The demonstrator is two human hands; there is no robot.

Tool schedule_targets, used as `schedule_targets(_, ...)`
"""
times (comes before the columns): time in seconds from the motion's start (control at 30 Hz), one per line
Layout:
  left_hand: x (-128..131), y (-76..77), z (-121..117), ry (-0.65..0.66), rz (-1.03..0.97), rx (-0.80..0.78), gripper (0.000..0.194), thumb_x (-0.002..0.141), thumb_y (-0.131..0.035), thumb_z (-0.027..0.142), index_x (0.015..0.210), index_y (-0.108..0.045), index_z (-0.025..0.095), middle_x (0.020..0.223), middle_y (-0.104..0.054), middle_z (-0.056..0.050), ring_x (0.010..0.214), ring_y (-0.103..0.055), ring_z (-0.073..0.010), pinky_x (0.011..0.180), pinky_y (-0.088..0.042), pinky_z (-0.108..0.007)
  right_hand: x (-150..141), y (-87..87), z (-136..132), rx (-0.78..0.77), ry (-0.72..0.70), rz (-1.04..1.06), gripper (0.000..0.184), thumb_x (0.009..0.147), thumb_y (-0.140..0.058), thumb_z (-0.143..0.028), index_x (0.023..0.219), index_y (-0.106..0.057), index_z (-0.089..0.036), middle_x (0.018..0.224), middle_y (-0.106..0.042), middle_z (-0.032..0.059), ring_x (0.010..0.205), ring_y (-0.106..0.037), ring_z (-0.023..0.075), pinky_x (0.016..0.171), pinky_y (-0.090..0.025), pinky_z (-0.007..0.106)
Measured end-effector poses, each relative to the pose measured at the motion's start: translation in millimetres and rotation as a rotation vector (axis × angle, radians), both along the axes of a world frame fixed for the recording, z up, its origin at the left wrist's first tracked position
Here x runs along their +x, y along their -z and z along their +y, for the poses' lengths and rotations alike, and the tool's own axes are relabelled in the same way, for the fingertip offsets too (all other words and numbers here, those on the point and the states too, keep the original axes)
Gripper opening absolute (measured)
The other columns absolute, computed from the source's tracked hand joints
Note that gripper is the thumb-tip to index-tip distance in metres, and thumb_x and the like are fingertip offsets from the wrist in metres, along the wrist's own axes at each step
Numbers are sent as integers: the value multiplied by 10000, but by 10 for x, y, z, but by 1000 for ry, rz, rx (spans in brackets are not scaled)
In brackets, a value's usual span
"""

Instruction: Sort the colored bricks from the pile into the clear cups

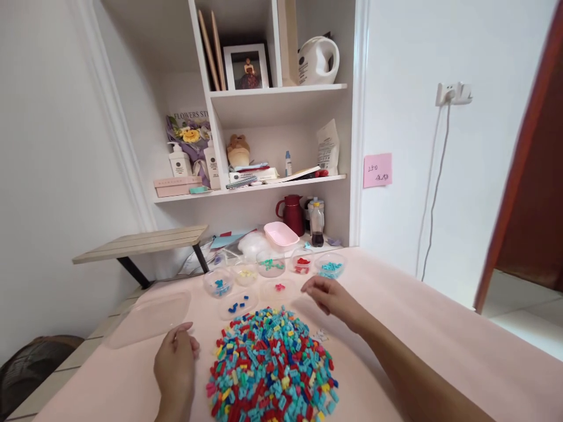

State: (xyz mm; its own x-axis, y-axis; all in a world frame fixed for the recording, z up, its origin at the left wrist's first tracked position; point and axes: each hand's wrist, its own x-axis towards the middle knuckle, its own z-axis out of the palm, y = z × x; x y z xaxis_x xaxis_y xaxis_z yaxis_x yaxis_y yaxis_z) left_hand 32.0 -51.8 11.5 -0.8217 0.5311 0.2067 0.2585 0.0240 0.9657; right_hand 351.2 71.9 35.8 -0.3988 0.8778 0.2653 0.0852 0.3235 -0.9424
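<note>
Hovering near the tubs [271, 274], right hand [328, 297]; beside the bricks [272, 363], left hand [176, 354]; can't tell if either grip holds anything.

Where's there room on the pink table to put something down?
The widest bare bit of pink tabletop is on the right, beyond the right hand and forearm. A slimmer patch lies between that forearm and the brick pile, with white bits at its far end. It's crowded behind the pile, where clear bowls sit close together.
</note>
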Motion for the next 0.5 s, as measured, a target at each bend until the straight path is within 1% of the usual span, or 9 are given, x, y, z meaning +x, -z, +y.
schedule_targets(0.07,-13,5,5,17,49,-20,278,780,-440,377,873,-629,195,464,-541,67,452,-507,-149,538,-388,-298,-20,72,-59,96,-89,-203,181,818,-563,-310,835,-679,-172,582,-523,-23,515,-468,109,474,-369,216)
schedule_targets(0.1,-18,2,7,29,66,-27,286,784,-438,391,878,-628,199,463,-538,68,456,-507,-149,541,-387,-298,-19,101,-69,168,-101,-291,162,811,-569,-278,825,-695,-177,644,-577,-1,571,-510,122,528,-404,229)
schedule_targets(0.17,-21,-6,10,55,97,-43,289,787,-437,406,882,-628,210,460,-530,73,461,-502,-147,549,-386,-297,-8,138,-65,322,-54,-423,154,800,-576,-215,833,-725,-195,781,-644,30,687,-562,146,645,-435,254)
schedule_targets(0.23,-15,-17,10,58,124,-67,280,782,-440,404,876,-627,218,460,-529,77,463,-500,-145,559,-385,-298,1,153,-45,417,16,-496,189,802,-573,-179,872,-745,-218,877,-658,46,774,-582,162,722,-437,267)
schedule_targets(0.3,0,-38,7,50,138,-75,279,775,-438,400,874,-626,219,461,-533,76,459,-501,-145,562,-385,-300,3,159,-27,435,29,-521,225,822,-558,-174,915,-753,-238,894,-652,51,802,-588,167,748,-439,265)
schedule_targets(0.43,47,-113,1,48,147,-85,285,752,-431,376,878,-621,205,445,-533,67,438,-507,-155,546,-382,-309,2,173,-13,460,-58,-551,276,844,-554,-180,1017,-745,-278,922,-639,49,832,-597,169,763,-433,255)
schedule_targets(0.5,57,-148,4,61,157,-87,281,734,-429,362,866,-617,200,436,-527,64,435,-509,-160,547,-386,-314,4,180,-11,478,-78,-581,296,848,-562,-192,1071,-728,-292,947,-633,50,833,-594,171,760,-425,255)
